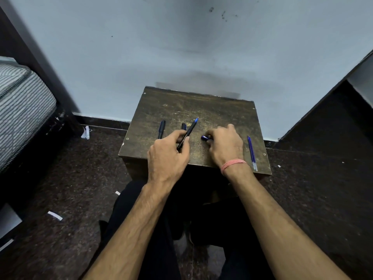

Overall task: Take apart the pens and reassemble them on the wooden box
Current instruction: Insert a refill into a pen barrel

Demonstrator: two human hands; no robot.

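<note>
A black pen (186,135), tip exposed and pointing away, is pinched in the left hand (168,156) above the wooden box (220,110). The right hand (226,146) is curled over a small blue part (205,138) lying on the box top. Two black caps (161,129) lie at far left; two blue refills (251,152) lie near the right edge.

Risks noted: the refills could be nudged off the edge by the right wrist; the small blue part could roll away if released carelessly; the bare tip could mark skin or wood.
</note>
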